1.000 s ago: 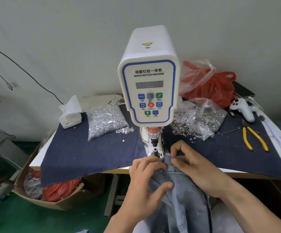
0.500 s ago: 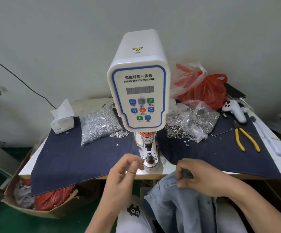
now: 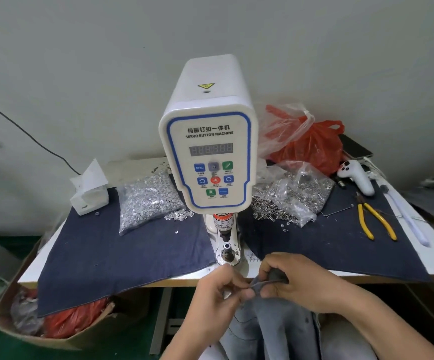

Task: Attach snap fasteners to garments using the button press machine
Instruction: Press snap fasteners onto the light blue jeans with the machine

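Denim garment (image 3: 283, 331): pale blue, soft, folded edge pinched between both hands just below table edge (image 3: 132, 281). Left hand (image 3: 218, 292) and right hand (image 3: 296, 287): fingertips closed on the fabric edge, touching. Servo button machine (image 3: 208, 152): white casing; lower die post (image 3: 226, 252), metal, upright, at 11 o'clock from the grip, left hand nearer. Bagged silver fasteners (image 3: 148, 201) at 10 o'clock; ringed ones (image 3: 293, 198) at 1 o'clock.

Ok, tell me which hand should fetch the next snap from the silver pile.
Probably left. The left hand only pinches the pale denim garment edge, and the bag of silver snaps lies on its side; the right hand holds more fabric.
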Demonstrator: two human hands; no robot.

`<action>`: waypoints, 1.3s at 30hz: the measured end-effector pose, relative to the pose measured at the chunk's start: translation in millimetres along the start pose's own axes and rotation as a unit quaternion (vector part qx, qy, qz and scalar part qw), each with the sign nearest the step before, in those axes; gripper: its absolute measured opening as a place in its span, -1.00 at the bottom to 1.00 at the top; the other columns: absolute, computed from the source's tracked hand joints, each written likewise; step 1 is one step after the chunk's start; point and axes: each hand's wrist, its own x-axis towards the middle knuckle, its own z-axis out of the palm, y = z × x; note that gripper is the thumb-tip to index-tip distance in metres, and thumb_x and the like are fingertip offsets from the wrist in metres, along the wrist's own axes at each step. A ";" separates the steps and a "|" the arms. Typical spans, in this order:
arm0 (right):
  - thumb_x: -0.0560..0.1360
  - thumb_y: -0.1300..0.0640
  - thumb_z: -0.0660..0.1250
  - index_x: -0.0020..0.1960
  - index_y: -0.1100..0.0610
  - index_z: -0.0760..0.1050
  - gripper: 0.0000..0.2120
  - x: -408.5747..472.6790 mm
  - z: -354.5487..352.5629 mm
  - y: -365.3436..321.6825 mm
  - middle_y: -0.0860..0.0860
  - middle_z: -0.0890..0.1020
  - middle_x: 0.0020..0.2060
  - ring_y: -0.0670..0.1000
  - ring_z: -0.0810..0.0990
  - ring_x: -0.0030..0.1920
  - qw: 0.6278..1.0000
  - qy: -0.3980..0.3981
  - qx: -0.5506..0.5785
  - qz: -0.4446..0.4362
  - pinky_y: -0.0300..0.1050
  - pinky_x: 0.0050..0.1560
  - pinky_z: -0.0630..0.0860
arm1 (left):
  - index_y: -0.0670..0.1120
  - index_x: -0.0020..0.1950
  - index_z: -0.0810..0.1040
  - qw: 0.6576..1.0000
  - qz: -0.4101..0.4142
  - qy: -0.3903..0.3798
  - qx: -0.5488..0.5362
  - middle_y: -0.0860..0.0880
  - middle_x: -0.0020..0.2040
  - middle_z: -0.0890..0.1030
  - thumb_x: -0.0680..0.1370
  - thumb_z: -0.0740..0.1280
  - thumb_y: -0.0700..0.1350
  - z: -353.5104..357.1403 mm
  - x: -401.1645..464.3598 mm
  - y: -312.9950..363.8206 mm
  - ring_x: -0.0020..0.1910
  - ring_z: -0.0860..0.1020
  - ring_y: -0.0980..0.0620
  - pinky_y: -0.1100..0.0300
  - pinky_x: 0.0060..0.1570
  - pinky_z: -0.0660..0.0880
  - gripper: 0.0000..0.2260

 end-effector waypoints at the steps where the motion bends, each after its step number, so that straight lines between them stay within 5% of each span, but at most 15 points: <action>1: 0.49 -0.08 0.52 0.00 -0.04 0.58 -0.81 0.4 0.6 1.1 -0.17 0.53 0.01 -0.19 0.51 0.00 1.000 -0.005 -0.026 -0.007 -0.28 0.00 0.44 | 0.17 -0.20 0.59 1.000 0.010 0.002 0.004 0.06 -0.18 0.64 0.47 0.54 -0.15 0.3 -0.3 -0.5 -0.17 0.58 0.06 0.17 -0.13 0.50 -0.77; 5: 0.47 -0.12 0.52 -0.14 -0.06 0.65 -0.85 -2.2 1.7 -4.4 -0.15 0.41 0.11 -0.08 0.37 0.15 0.980 0.104 -0.101 -0.139 -0.30 0.13 0.35 | 0.19 -0.10 0.56 1.000 0.012 -0.016 0.022 0.12 -0.17 0.62 0.56 0.42 -0.09 -1.3 -2.5 -4.9 -0.15 0.54 0.14 0.23 -0.09 0.45 -0.84; 8: 0.52 -0.05 0.50 -0.18 -0.01 0.61 -0.83 -1.9 6.3 -13.5 -0.19 0.52 -0.12 -0.07 0.45 0.00 0.965 0.119 -0.035 -0.229 -0.28 0.05 0.38 | 0.08 -0.11 0.49 0.995 -0.004 -0.072 0.066 0.18 -0.21 0.51 0.65 0.30 0.08 -4.6 -6.3 -5.5 -0.19 0.42 0.20 0.25 -0.14 0.37 -0.83; 11: 0.62 -0.08 0.37 -0.20 -0.18 0.46 -0.78 -1.6 7.4 -13.7 -0.20 0.50 -0.20 -0.21 0.47 -0.10 0.990 0.049 0.009 -0.131 -0.35 -0.07 0.32 | -0.01 -0.23 0.46 0.983 -0.015 -0.141 0.114 0.15 -0.18 0.43 0.60 0.18 0.33 -14.3 -9.9 -0.4 -0.12 0.41 0.22 0.29 -0.09 0.36 -0.55; 14: 0.67 -0.11 0.26 -0.25 -0.14 0.35 -0.68 3.5 6.1 -6.2 -0.20 0.46 -0.37 -0.20 0.41 -0.30 0.999 -0.027 -0.012 -0.033 -0.27 -0.24 0.31 | 0.04 -0.29 0.43 0.994 -0.038 -0.095 0.026 0.11 -0.23 0.42 0.61 0.26 0.27 -23.2 -12.1 2.2 -0.21 0.38 0.17 0.33 -0.09 0.35 -0.60; 17: 0.67 -0.15 0.23 -0.31 -0.01 0.33 -0.58 17.8 8.8 -9.5 -0.15 0.39 -0.45 -0.19 0.31 -0.39 0.997 -0.060 0.045 -0.017 -0.23 -0.33 0.25 | -0.28 -0.17 0.41 0.992 -0.066 -0.028 -0.107 -0.07 -0.20 0.42 0.62 0.30 0.24 -12.8 -9.5 10.5 -0.15 0.37 -0.01 0.11 -0.02 0.34 -0.45; 20: 0.65 -0.02 0.31 -0.18 0.02 0.58 -0.74 46.0 -3.0 5.4 -0.09 0.69 -0.31 -0.04 0.64 -0.30 0.991 0.100 0.076 0.054 -0.18 -0.25 0.47 | -0.26 -0.18 0.41 0.988 -0.082 0.056 -0.114 -0.09 -0.21 0.42 0.61 0.31 0.15 -14.1 0.4 26.0 -0.15 0.36 0.00 0.03 -0.06 0.30 -0.53; 23: 0.64 0.09 0.31 -0.05 0.08 0.63 -0.84 69.4 -22.2 41.9 0.07 0.72 -0.07 0.19 0.67 -0.03 0.932 0.280 -0.143 0.182 -0.02 -0.10 0.49 | -0.07 -0.26 0.52 0.992 -0.075 0.095 -0.036 0.01 -0.30 0.51 0.59 0.31 0.08 -40.9 8.9 39.5 -0.24 0.45 0.12 0.20 -0.14 0.41 -0.70; 26: 0.62 0.12 0.36 -0.13 0.15 0.60 -0.83 79.7 -18.6 63.0 0.14 0.62 0.17 0.25 0.63 0.02 0.907 0.282 -0.231 0.210 0.09 -0.05 0.56 | 0.01 -0.23 0.56 0.977 -0.122 0.129 0.120 0.10 -0.27 0.62 0.60 0.24 0.07 -77.4 28.9 37.6 -0.23 0.54 0.20 0.22 -0.13 0.47 -0.74; 31: 0.51 0.41 0.33 -0.25 0.20 0.56 -0.79 85.4 -13.6 64.6 0.12 0.57 -0.18 0.22 0.61 -0.18 0.891 0.265 -0.305 0.205 0.11 -0.16 0.60 | -0.12 0.19 0.47 0.871 -0.296 0.122 0.372 -0.10 0.18 0.62 0.68 0.14 -0.12 -110.5 77.3 -7.3 0.19 0.56 -0.19 0.03 0.05 0.43 -0.83; 37: 0.58 0.33 0.22 -0.11 0.24 0.60 -0.81 91.7 -14.6 59.6 0.20 0.62 0.12 0.23 0.63 0.10 0.887 0.279 -0.298 0.215 0.08 0.06 0.54 | 0.03 0.14 0.57 0.857 -0.245 0.192 0.411 -0.03 0.11 0.65 0.67 0.30 0.03 -100.9 95.6 -42.0 0.10 0.59 -0.16 0.04 -0.05 0.44 -0.87; 39: 0.61 0.26 0.22 -0.16 0.21 0.58 -0.77 91.3 -15.9 60.4 0.19 0.62 0.08 0.23 0.63 0.09 0.894 0.291 -0.265 0.212 0.07 0.05 0.51 | 0.07 0.12 0.62 0.863 -0.231 0.210 0.398 -0.01 0.10 0.63 0.67 0.32 0.04 -98.5 98.7 -47.3 0.08 0.60 -0.15 0.01 -0.02 0.49 -0.88</action>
